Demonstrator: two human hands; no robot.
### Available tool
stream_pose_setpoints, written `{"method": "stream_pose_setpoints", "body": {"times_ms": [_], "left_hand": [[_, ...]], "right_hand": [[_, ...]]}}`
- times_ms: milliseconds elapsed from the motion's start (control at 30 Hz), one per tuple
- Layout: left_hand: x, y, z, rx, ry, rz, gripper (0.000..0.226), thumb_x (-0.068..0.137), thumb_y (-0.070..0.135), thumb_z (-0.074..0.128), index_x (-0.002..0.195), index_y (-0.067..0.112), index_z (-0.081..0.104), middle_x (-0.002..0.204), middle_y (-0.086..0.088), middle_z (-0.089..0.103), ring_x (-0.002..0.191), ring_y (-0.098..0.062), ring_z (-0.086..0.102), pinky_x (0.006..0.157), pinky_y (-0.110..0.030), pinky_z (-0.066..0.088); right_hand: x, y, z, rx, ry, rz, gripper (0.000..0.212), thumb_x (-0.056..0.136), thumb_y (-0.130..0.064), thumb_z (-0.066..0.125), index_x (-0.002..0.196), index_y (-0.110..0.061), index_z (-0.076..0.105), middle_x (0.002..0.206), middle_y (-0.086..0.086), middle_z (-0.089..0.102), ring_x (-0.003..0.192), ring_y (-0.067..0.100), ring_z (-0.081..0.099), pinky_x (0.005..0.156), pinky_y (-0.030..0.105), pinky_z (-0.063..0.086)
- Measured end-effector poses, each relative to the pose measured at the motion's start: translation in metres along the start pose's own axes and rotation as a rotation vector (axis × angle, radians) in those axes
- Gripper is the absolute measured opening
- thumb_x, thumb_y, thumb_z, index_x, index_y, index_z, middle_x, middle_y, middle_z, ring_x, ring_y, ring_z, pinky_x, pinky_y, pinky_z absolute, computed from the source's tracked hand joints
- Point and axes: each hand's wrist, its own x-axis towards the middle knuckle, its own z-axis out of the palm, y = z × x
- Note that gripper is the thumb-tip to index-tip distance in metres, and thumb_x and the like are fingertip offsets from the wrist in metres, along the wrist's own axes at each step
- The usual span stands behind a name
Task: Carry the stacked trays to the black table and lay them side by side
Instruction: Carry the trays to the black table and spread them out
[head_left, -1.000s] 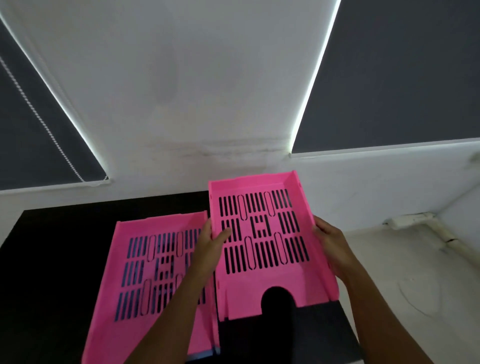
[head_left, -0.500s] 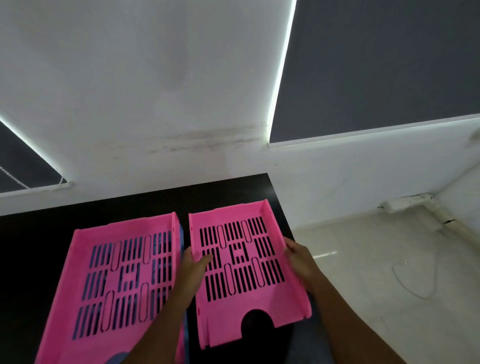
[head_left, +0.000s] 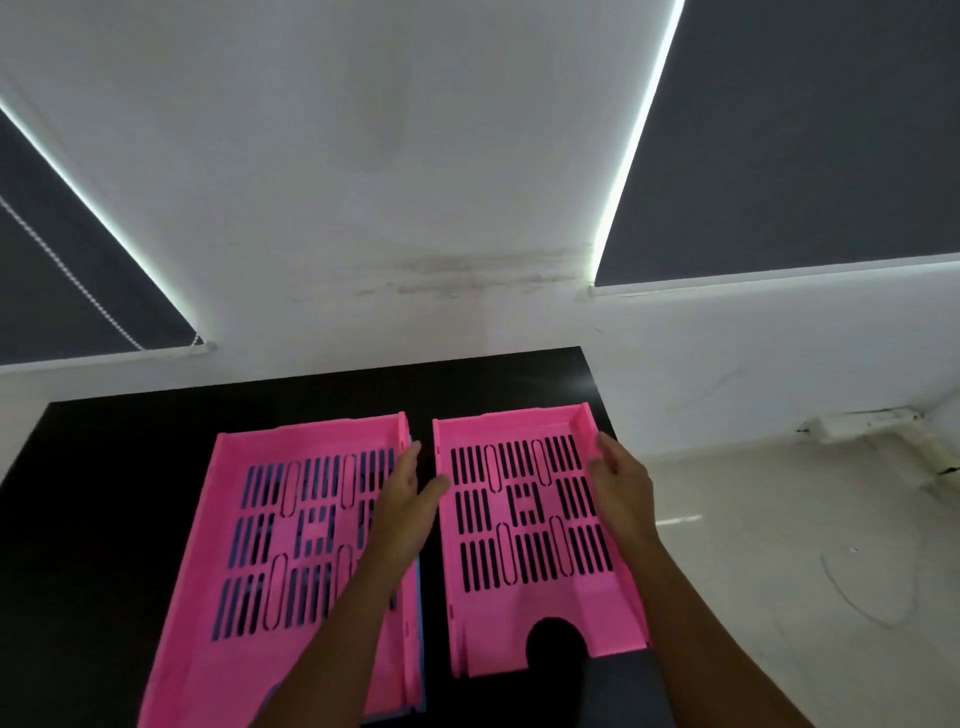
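Two pink slotted trays side by side on a black table (head_left: 130, 467).
Left hand (head_left: 405, 512) and right hand (head_left: 621, 483), fingers released, hover beside the right tray (head_left: 524, 587); the left tray (head_left: 249, 613) covers a blue one (head_left: 420, 623).

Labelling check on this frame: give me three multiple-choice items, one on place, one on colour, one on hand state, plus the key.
1. Where does the right pink tray lie?
A. on the floor
B. on the black table, beside the left pink tray
C. stacked on the left tray

2. What colour shows through the left pink tray's slots and along its right edge?
A. blue
B. yellow
C. green

3. How are the hands?
A. both closed round the right tray's walls
B. left hand and right hand open, no grip
C. one lifting the left tray

Key: B, a dark gap of table separates the two trays; A, a blue tray peeks out underneath; B, fingers are spread and neither hand closes on a wall.
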Motion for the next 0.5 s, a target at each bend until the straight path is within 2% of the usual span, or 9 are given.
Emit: {"method": "stream_pose_setpoints", "body": {"times_ms": [33, 100, 167, 200, 267, 333, 400, 467, 500], "left_hand": [[-0.001, 0.001, -0.012, 0.006, 0.022, 0.015, 0.065, 0.095, 0.021, 0.059, 0.154, 0.022, 0.030, 0.156, 0.001, 0.038, 0.137, -0.017, 0.044, 0.109, -0.039, 0.038], [-0.003, -0.002, -0.039, 0.004, 0.055, 0.046, 0.065, 0.095, 0.022, 0.060, 0.153, 0.023, 0.032, 0.159, -0.003, 0.036, 0.144, -0.023, 0.036, 0.112, -0.043, 0.033], [-0.008, -0.003, -0.071, 0.009, 0.109, 0.062, 0.063, 0.095, 0.020, 0.060, 0.152, 0.020, 0.035, 0.157, -0.004, 0.038, 0.144, -0.024, 0.036, 0.113, -0.044, 0.033], [-0.010, -0.006, -0.088, 0.017, 0.140, 0.073, 0.061, 0.094, 0.021, 0.061, 0.151, 0.021, 0.037, 0.155, -0.004, 0.040, 0.142, -0.024, 0.039, 0.113, -0.045, 0.035], [-0.016, -0.017, -0.123, 0.038, 0.229, 0.067, 0.059, 0.092, 0.029, 0.062, 0.148, 0.029, 0.041, 0.150, -0.001, 0.047, 0.138, -0.024, 0.046, 0.112, -0.048, 0.039], [-0.024, -0.029, -0.158, 0.042, 0.305, 0.036, 0.061, 0.092, 0.033, 0.060, 0.148, 0.036, 0.036, 0.148, -0.005, 0.051, 0.129, -0.029, 0.056, 0.102, -0.052, 0.049], [-0.034, -0.040, -0.186, 0.048, 0.378, -0.007, 0.064, 0.097, 0.029, 0.055, 0.153, 0.035, 0.026, 0.153, -0.011, 0.044, 0.111, -0.029, 0.066, 0.082, -0.041, 0.058], [-0.042, -0.060, -0.202, 0.041, 0.415, -0.112, 0.067, 0.099, 0.026, 0.053, 0.157, 0.028, 0.020, 0.159, -0.013, 0.032, 0.084, -0.014, 0.065, 0.064, -0.026, 0.051], [-0.047, -0.066, -0.206, 0.013, 0.396, -0.151, 0.065, 0.099, 0.024, 0.054, 0.156, 0.024, 0.024, 0.154, -0.014, 0.040, 0.070, -0.009, 0.061, 0.058, -0.022, 0.046]], "right_hand": [[-0.003, -0.009, 0.009, 0.020, 0.001, -0.002, 0.032, 0.102, -0.019, 0.046, 0.130, -0.023, 0.062, 0.102, 0.007, 0.074, 0.066, 0.021, 0.068, 0.057, 0.027, 0.056], [-0.012, -0.026, 0.029, 0.049, -0.017, -0.004, 0.043, 0.102, -0.020, 0.049, 0.145, -0.021, 0.049, 0.118, 0.002, 0.069, 0.072, 0.014, 0.065, 0.063, 0.025, 0.057], [-0.026, -0.046, 0.052, 0.070, -0.076, -0.040, 0.046, 0.102, -0.020, 0.049, 0.148, -0.019, 0.046, 0.131, 0.002, 0.065, 0.099, 0.017, 0.069, 0.088, 0.036, 0.060], [-0.032, -0.053, 0.064, 0.065, -0.111, -0.054, 0.046, 0.102, -0.019, 0.050, 0.148, -0.018, 0.046, 0.142, 0.004, 0.059, 0.117, 0.020, 0.064, 0.103, 0.039, 0.052], [-0.046, -0.064, 0.089, 0.057, -0.191, -0.070, 0.047, 0.102, -0.018, 0.051, 0.148, -0.014, 0.046, 0.151, 0.005, 0.051, 0.137, 0.019, 0.049, 0.113, 0.037, 0.037], [-0.060, -0.067, 0.112, 0.049, -0.262, -0.073, 0.047, 0.102, -0.017, 0.052, 0.148, -0.012, 0.045, 0.153, 0.007, 0.049, 0.140, 0.019, 0.045, 0.114, 0.035, 0.034], [-0.074, -0.063, 0.135, 0.063, -0.326, -0.037, 0.048, 0.102, -0.017, 0.052, 0.149, -0.011, 0.044, 0.154, 0.007, 0.047, 0.140, 0.020, 0.045, 0.113, 0.032, 0.034], [-0.094, -0.055, 0.153, 0.056, -0.381, 0.003, 0.046, 0.104, -0.020, 0.049, 0.150, -0.019, 0.043, 0.149, 0.002, 0.052, 0.134, 0.018, 0.051, 0.106, 0.024, 0.037], [-0.103, -0.050, 0.160, 0.038, -0.410, 0.009, 0.043, 0.105, -0.021, 0.047, 0.147, -0.028, 0.043, 0.141, -0.002, 0.058, 0.124, 0.014, 0.058, 0.102, 0.018, 0.041]]}}
